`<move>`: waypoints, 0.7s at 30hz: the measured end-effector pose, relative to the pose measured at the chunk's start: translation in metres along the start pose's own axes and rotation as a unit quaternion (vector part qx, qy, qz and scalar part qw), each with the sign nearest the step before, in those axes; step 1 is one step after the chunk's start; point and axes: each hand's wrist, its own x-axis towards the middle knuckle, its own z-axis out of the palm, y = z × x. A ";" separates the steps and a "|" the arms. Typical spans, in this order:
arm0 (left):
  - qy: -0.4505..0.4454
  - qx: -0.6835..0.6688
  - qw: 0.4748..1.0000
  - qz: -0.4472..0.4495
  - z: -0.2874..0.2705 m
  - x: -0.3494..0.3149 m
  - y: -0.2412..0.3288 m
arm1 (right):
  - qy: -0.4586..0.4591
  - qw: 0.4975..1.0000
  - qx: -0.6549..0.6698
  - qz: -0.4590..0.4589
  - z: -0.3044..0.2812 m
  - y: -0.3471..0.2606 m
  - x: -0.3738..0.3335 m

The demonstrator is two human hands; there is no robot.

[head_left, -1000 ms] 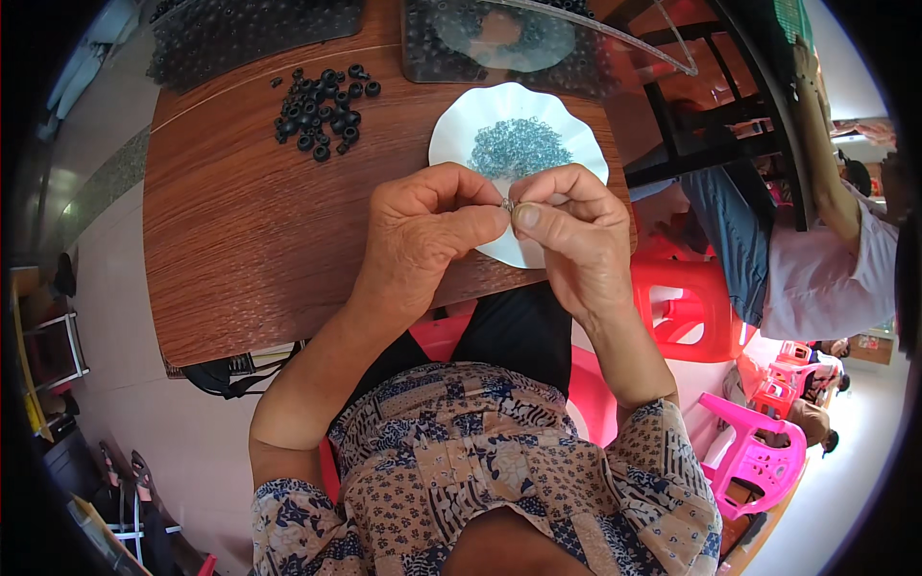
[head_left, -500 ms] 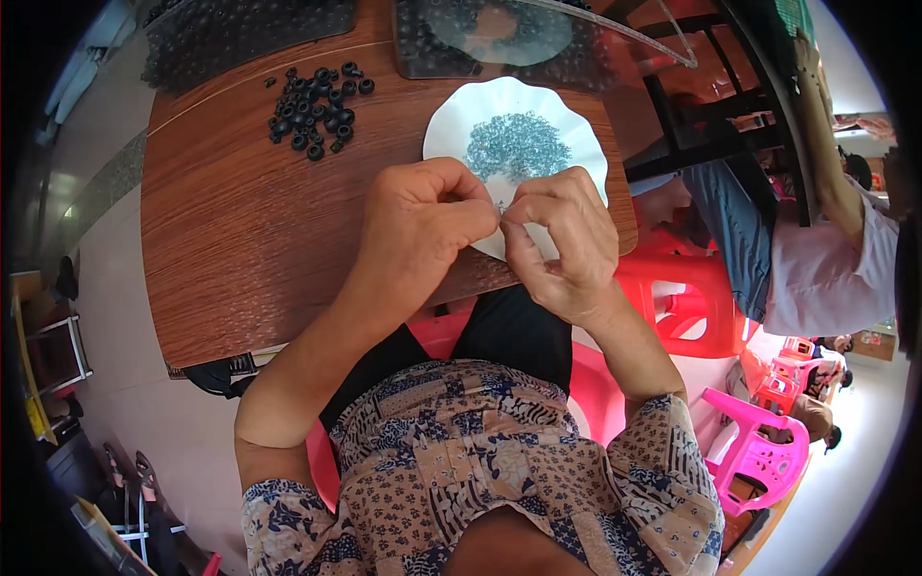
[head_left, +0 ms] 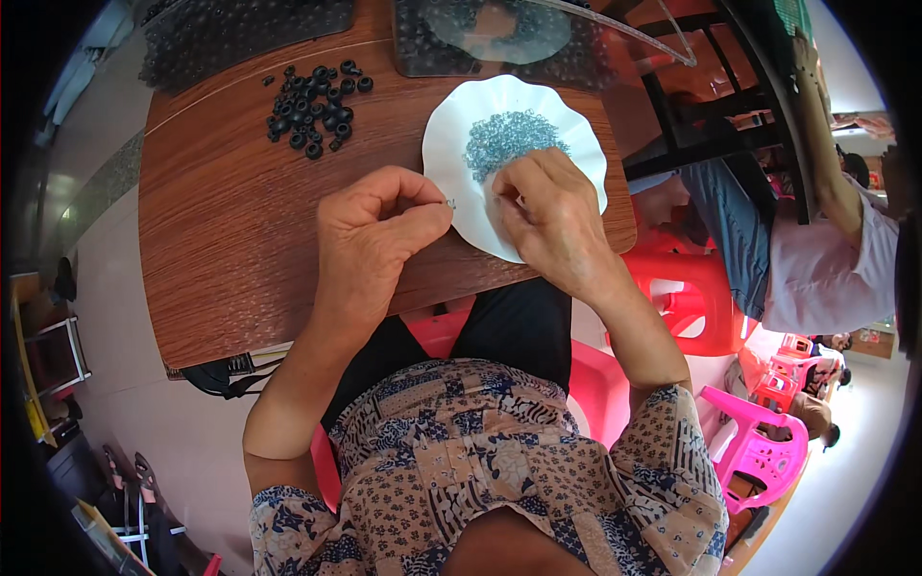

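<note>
My left hand [head_left: 376, 230] is pinched on a tiny metal piece [head_left: 449, 203] at the left rim of a white scalloped plate [head_left: 451, 134]. The plate holds a heap of small grey-blue metal rings [head_left: 509, 139]. My right hand [head_left: 547, 216] rests over the near part of the plate, fingertips down among the rings; whether it holds one is hidden. A pile of black rubber rings [head_left: 312, 106] lies on the wooden table [head_left: 230, 230] to the far left of the plate.
Clear bags of dark parts [head_left: 240, 29] lie along the table's far edge. A person in a white shirt [head_left: 826, 259] sits to the right beside red [head_left: 691, 298] and pink plastic stools [head_left: 759, 451]. Black cables [head_left: 226, 374] hang off the near-left table edge.
My hands were joined together over the plate's near edge; they have parted. The right hand moved onto the plate's rings, while the left stays pinched at the rim.
</note>
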 end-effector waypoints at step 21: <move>-0.081 -0.238 0.953 -0.170 -0.009 -0.019 -0.010 | -0.005 0.973 0.231 0.004 -0.011 -0.037 -0.004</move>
